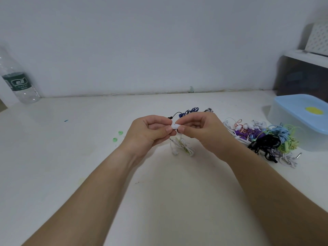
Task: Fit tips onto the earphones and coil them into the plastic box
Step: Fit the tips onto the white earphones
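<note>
Tight grip: left hand [150, 133] and right hand [203, 130] pinch one white earbud [174, 126] between thumbs and forefingers, its bundled cord [182, 148] below on the counter [159, 192]. Tangled coloured earphones [266, 139] lie right, beside the blue-lidded plastic box [276, 114]. Far-left bottle's [17, 80] green label is unreadable.

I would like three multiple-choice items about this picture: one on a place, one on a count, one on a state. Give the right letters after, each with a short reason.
1. Where does the water bottle stand? A) far left, by the wall B) far right C) at the near edge
2. How many green tips lie on the table? A) none B) two C) five
3. How is the plastic box? A) lid off B) lid on C) tipped over

1 A: it stands at the left edge near the wall.
2 B: two lie left of the left hand, which pinches a white earbud.
3 B: the blue lid covers it.
</note>
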